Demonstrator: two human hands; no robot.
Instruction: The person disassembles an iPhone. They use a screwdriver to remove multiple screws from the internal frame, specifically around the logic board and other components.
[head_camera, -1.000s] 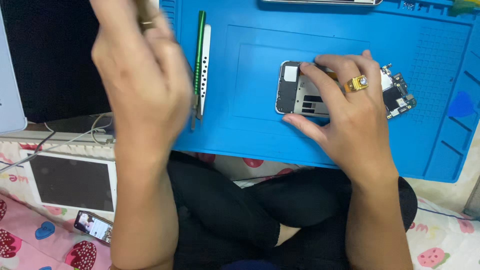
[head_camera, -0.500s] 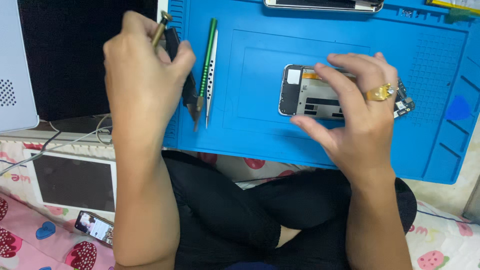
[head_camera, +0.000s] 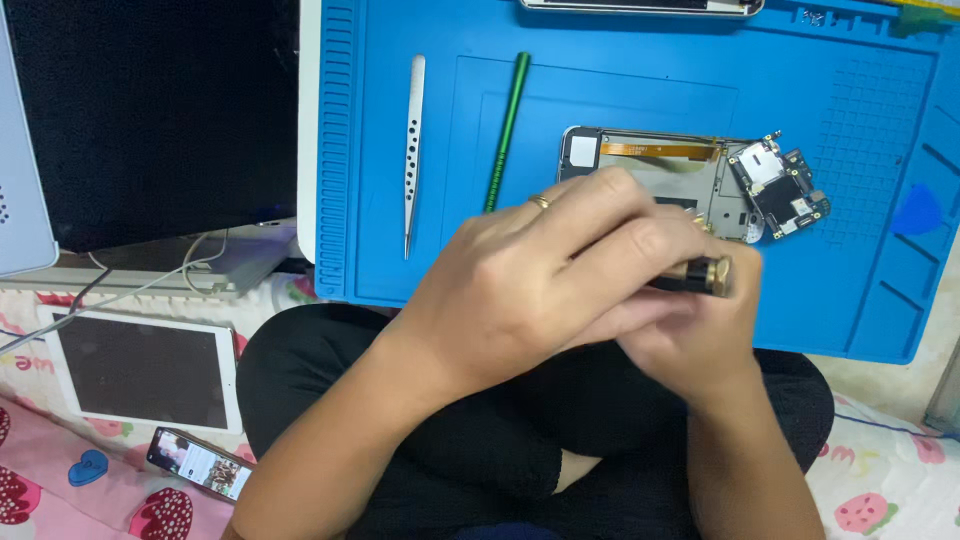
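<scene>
My left hand (head_camera: 540, 275) and my right hand (head_camera: 690, 330) meet in front of me above the near edge of the blue work mat (head_camera: 640, 90). Together they grip a dark screwdriver with a brass-coloured end (head_camera: 705, 276); the left hand covers most of it. Just beyond the hands lies an opened phone frame (head_camera: 650, 165) with an orange flex cable. A loose circuit board (head_camera: 778, 187) rests at its right end.
Metal tweezers (head_camera: 411, 150) and a green stick tool (head_camera: 507, 130) lie on the mat's left part. A dark monitor (head_camera: 150, 110) stands at the left. A white tablet (head_camera: 140, 365) and a small phone (head_camera: 200, 463) lie on the pink strawberry cloth. Another device (head_camera: 640, 6) sits at the mat's far edge.
My left hand has come from the left side with the screwdriver to the middle. My right hand has lifted off the phone frame and joined it.
</scene>
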